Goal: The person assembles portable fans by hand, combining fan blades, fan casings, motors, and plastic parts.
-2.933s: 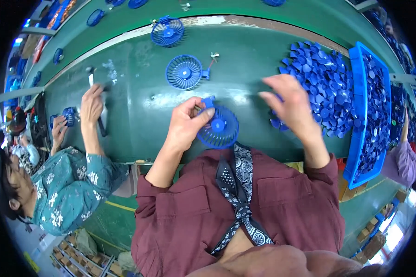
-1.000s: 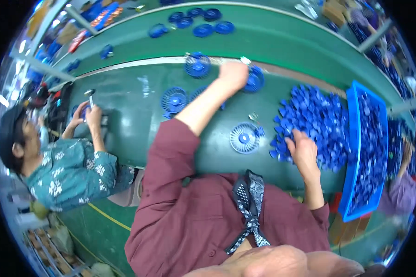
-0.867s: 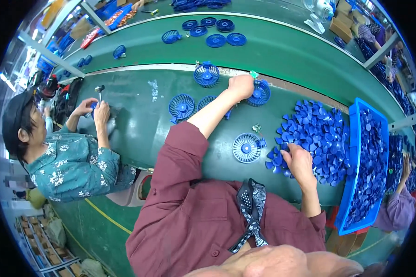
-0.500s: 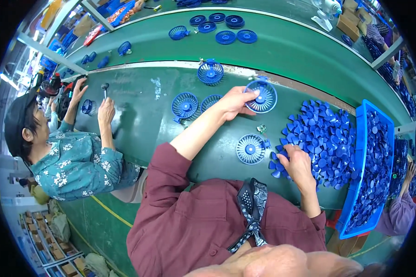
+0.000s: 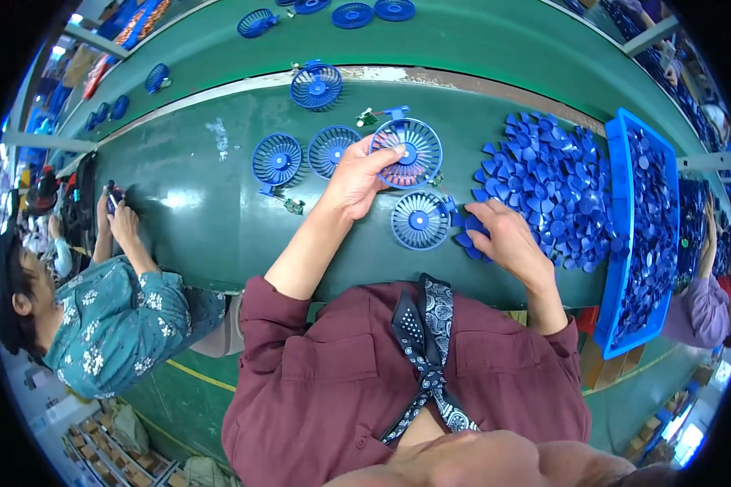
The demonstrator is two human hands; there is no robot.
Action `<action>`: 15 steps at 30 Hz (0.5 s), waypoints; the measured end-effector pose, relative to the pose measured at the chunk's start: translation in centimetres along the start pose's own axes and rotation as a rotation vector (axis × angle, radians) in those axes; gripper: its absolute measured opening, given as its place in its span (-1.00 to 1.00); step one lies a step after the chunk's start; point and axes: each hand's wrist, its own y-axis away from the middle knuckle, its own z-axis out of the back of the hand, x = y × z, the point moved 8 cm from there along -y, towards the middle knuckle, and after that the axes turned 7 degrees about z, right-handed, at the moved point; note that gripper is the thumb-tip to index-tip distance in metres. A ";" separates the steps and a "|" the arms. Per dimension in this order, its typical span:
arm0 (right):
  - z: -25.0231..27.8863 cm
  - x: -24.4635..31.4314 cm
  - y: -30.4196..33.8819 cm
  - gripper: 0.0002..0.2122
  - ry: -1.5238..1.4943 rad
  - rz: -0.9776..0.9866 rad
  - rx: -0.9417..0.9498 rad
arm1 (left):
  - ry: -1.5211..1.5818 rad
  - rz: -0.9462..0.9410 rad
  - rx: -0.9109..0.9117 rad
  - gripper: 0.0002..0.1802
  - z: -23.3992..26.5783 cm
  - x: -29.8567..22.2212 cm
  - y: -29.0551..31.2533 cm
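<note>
My left hand (image 5: 357, 178) grips a round blue fan grille (image 5: 425, 142) by its edge, thumb pressed near its hub. The grille is raised over the table, and a hinge-like tab shows at its top. Just below it, another blue fan grille (image 5: 419, 220) lies on the green table. At the near left edge of a heap of blue fan blades (image 5: 544, 187), my right hand (image 5: 508, 239) has its thumb and forefinger apart. Loose blades lie right by those fingertips, and I see none clearly gripped.
More blue grilles (image 5: 277, 160) with small circuit boards (image 5: 293, 206) lie to the left. A blue bin (image 5: 621, 211) full of blades stands on the right. Beyond the table runs a green conveyor belt (image 5: 463, 49) carrying grilles. A co-worker (image 5: 130, 316) sits at the left.
The whole view has shifted. My left hand has brought the grille closer, just above the grille on the table. My right hand stays at the heap's edge, its thumb and forefinger now wider apart.
</note>
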 end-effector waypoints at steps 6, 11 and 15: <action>3.5 1.6 -0.6 -0.67 -0.023 0.079 -0.347 | -0.095 -0.082 -0.079 -0.74 -0.2 0.5 0.4; 5.3 2.3 -2.2 -0.62 0.249 0.085 -0.366 | -0.115 -0.125 -0.109 -0.64 -0.9 0.4 0.6; 6.1 0.1 -0.8 -0.61 0.348 -0.006 -0.438 | -0.132 -0.113 -0.111 -0.65 -0.9 0.8 0.8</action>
